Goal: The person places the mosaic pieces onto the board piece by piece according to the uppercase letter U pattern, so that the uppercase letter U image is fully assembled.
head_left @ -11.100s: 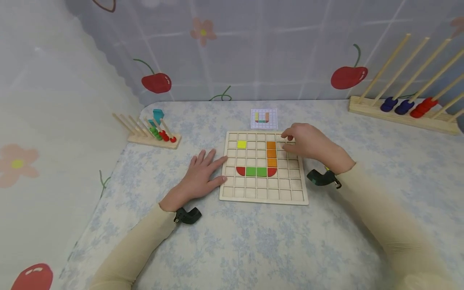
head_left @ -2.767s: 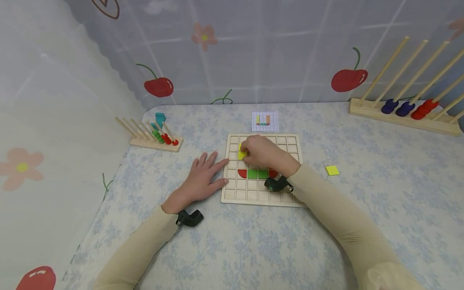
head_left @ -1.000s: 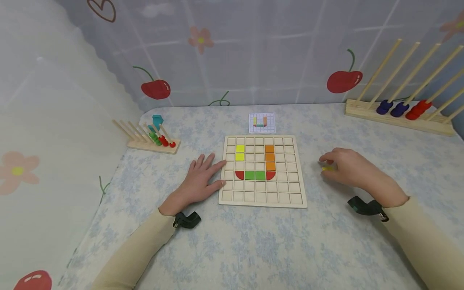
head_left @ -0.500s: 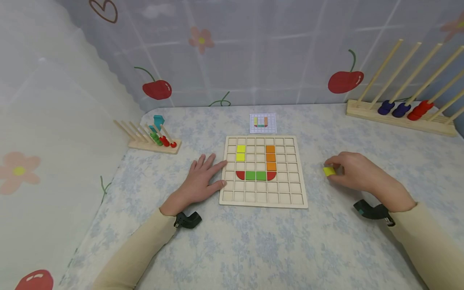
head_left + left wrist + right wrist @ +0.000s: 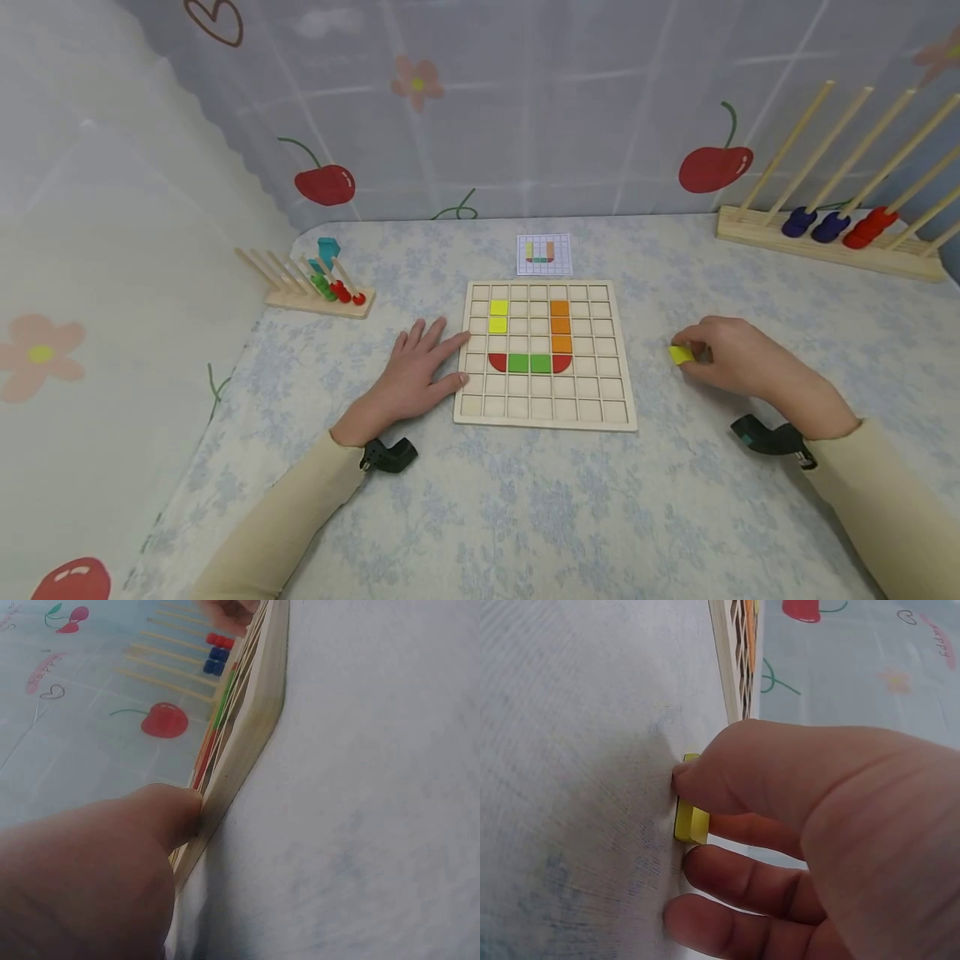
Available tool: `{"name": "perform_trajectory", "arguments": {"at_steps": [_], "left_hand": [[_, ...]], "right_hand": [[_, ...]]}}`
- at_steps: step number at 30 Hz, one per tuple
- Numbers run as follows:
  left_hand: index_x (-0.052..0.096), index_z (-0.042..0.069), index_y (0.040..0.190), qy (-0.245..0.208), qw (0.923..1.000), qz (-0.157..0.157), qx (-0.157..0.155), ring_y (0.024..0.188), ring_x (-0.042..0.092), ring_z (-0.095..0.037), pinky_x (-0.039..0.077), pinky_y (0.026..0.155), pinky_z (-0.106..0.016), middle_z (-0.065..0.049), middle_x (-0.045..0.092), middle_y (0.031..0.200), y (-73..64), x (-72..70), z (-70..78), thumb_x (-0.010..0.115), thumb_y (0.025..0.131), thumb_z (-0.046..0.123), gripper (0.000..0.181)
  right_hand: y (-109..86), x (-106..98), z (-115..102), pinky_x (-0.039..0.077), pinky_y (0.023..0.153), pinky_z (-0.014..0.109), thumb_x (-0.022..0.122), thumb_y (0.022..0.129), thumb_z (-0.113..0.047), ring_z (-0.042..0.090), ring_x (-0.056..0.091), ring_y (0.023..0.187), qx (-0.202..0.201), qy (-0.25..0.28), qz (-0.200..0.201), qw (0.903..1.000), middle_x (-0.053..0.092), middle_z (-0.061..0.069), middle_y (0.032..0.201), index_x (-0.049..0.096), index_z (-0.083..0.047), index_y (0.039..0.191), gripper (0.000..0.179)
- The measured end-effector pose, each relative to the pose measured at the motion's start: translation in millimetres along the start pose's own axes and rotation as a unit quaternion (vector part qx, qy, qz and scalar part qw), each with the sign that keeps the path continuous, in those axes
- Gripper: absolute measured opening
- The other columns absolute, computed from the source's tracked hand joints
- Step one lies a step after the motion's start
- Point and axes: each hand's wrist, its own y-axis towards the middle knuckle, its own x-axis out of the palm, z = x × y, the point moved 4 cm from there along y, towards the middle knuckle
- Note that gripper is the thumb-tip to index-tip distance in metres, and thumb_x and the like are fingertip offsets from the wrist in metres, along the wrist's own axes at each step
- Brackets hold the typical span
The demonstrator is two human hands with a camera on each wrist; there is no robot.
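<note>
My right hand [image 5: 738,357] pinches a yellow square tile [image 5: 681,355] between thumb and fingers, right of the board; in the right wrist view the tile [image 5: 688,821] sits low against the tablecloth. My left hand [image 5: 408,375] lies flat with spread fingers, thumb and index fingertip at the left edge of the wooden grid board [image 5: 543,415]. In the grid are two yellow tiles [image 5: 498,317] in a column, three orange tiles [image 5: 560,327] in another, and two green tiles [image 5: 528,363] between red rounded corner pieces [image 5: 497,362]. The left wrist view shows my thumb [image 5: 176,810] against the board's side.
A small pattern card [image 5: 543,255] with a U shape lies behind the board. A small peg rack [image 5: 318,302] with green and red beads stands at back left, a teal piece [image 5: 327,250] behind it. At back right is a larger peg rack [image 5: 828,246] with blue and red beads.
A second yellow tile now sits in the grid below the first. My right hand has moved from the board to the loose yellow tile and pinches it. The left hand has stayed.
</note>
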Motion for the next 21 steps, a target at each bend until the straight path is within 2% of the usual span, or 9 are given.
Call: {"name": "perform_trajectory", "arguments": {"at_steps": [21], "left_hand": [[0.042, 0.018, 0.158, -0.004, 1.0, -0.003, -0.001, 0.158, 0.005, -0.049, 0.008, 0.122, -0.07, -0.022, 0.02, 0.169, 0.2, -0.7, 0.3, 0.058, 0.102, 0.04, 0.063]], "right_hand": [[1.3, 0.6, 1.4, 0.047, 0.064, 0.033, 0.08, 0.083, -0.01, 0.016, 0.053, 0.072, 0.006, 0.015, 0.003, 0.9999, 0.066, 0.006, 0.083, 0.074, 0.005, 0.111, 0.032]]}}
